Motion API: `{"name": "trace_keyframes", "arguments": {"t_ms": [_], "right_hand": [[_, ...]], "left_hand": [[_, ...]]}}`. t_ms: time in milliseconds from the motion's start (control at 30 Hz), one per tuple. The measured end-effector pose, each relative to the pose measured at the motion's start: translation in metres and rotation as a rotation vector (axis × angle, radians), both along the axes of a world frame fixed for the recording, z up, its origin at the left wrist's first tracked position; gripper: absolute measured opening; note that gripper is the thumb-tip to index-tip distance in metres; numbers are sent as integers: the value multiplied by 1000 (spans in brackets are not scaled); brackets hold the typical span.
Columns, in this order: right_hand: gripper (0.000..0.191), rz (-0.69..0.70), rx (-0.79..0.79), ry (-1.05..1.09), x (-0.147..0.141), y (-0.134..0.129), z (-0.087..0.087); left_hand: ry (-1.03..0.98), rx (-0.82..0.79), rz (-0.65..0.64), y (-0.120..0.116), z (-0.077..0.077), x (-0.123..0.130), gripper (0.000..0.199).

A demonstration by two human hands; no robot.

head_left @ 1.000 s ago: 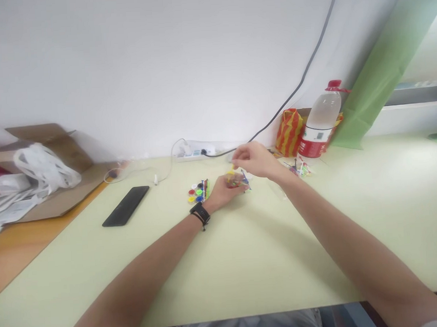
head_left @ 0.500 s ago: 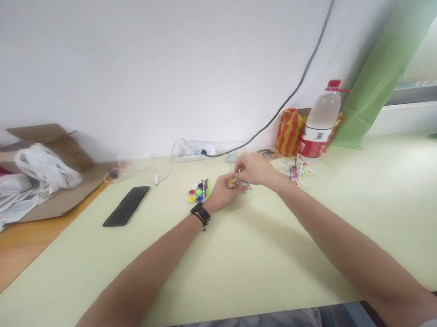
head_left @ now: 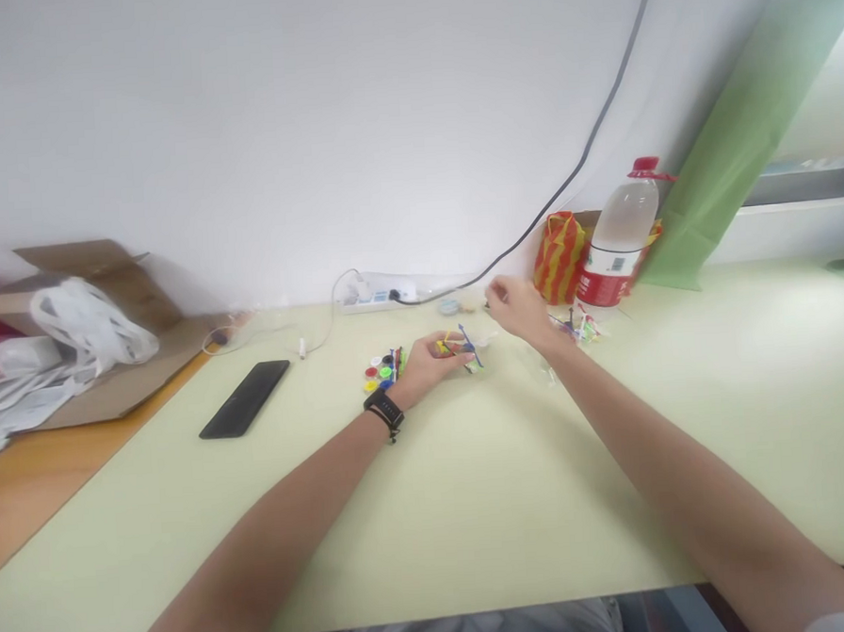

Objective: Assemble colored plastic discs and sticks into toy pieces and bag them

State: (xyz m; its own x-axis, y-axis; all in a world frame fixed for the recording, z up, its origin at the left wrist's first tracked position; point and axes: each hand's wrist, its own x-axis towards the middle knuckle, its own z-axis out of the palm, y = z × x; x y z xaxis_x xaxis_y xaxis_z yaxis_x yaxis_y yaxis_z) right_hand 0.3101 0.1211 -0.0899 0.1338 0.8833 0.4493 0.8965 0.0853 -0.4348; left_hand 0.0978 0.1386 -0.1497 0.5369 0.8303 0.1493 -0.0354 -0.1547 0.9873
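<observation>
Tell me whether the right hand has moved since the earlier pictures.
Yes. The right hand has moved to the right, closer to the red-and-yellow striped bag.

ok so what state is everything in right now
Left hand: holding coloured pieces
Right hand: fingers curled, contents unclear
Bottle: upright, cap on
Cardboard box: open
Black slab: lying flat
Black plug: in the power strip
White connector: unplugged
Round discs: laid out flat

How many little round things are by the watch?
6: white, red and yellow down the left; black, green and blue down the right. The left hand may hide more.
</observation>
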Motion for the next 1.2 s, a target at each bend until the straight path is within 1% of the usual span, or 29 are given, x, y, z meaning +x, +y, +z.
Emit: {"name": "trace_keyframes", "arguments": {"t_ms": [100,167,233,300,367,433,500,533,600,633,700,733,800,900,1033,1133,1200], "right_hand": [[22,215,-127,-43,11,9,-30],[15,306,-178,-59,13,11,-42],[10,340,-195,-65,16,13,-47],[9,333,-178,-55,20,15,-45],[8,303,-140,-28,28,17,-38],[14,256,-88,9,37,18,-27],[21,215,-4,98,45,15,-12],[24,219,69,210,48,12,-3],[28,257,220,427,49,3,16],[29,295,261,500,48,-3,27],[28,385,320,594,39,-17,47],[26,425,325,601,33,-24,56],[23,488,307,551,19,-38,69],[17,565,226,350,-2,-51,78],[16,529,152,60,-19,-55,76],[19,491,77,-109,-24,-55,72],[21,473,53,-226,-26,-57,72]], "left_hand": [[10,-28,22,1,0,-1,62],[11,-38,-7,2,-2,-1,63],[-9,-32,-54,5,-5,-1,65],[-28,-26,-94,7,-8,-1,66],[-29,-26,-121,8,-10,-2,66],[-23,-24,-129,9,-12,-2,66],[-16,-11,-125,10,-13,-2,65],[-12,-3,-123,10,-13,-1,65],[-7,13,-126,10,-14,0,64],[-6,20,-129,9,-14,1,64],[-7,35,-131,7,-14,2,63],[-8,42,-129,6,-13,2,62],[-3,55,-122,4,-12,2,61],[15,99,-103,2,-11,2,57],[28,178,-85,0,-11,3,53],[8,186,-92,-1,-12,5,54],[-9,184,-93,-2,-11,6,54]]}}
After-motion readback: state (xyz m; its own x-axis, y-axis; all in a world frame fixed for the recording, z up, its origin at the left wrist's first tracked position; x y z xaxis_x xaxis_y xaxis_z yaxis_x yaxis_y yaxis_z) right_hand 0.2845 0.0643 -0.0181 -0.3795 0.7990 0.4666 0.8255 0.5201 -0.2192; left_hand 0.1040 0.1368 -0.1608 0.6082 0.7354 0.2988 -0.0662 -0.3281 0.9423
